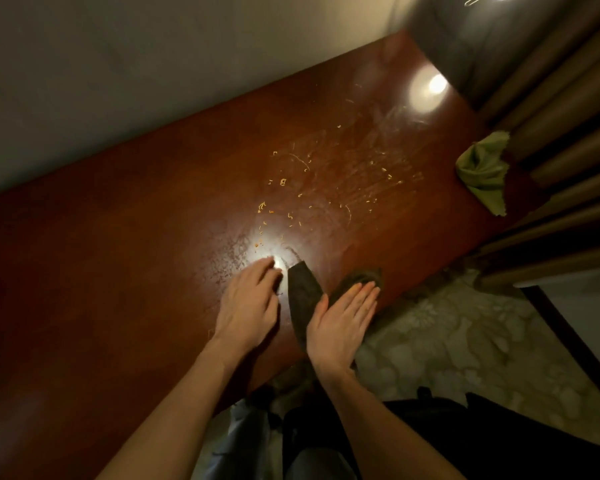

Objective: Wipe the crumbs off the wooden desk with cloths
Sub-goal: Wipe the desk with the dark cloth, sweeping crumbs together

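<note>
A dark red-brown wooden desk (118, 254) runs from lower left to upper right. Small orange and pale crumbs (284, 202) lie scattered over its middle, with streaky smears toward the right. A dark grey cloth (303, 292) lies at the desk's near edge. My right hand (342, 320) rests flat on that cloth with its fingers straight and together. My left hand (248, 303) is beside the cloth on the bare wood, fingers spread, fingertips at the bright glare spot. A green cloth (482, 171) lies crumpled at the desk's right end.
A pale wall (118, 81) backs the desk. Brown curtain folds (568, 116) hang at the right end. Patterned carpet (447, 341) lies below the near edge, with a dark rail (561, 334) crossing it. Lamp glare (430, 88) reflects on the far right of the wood.
</note>
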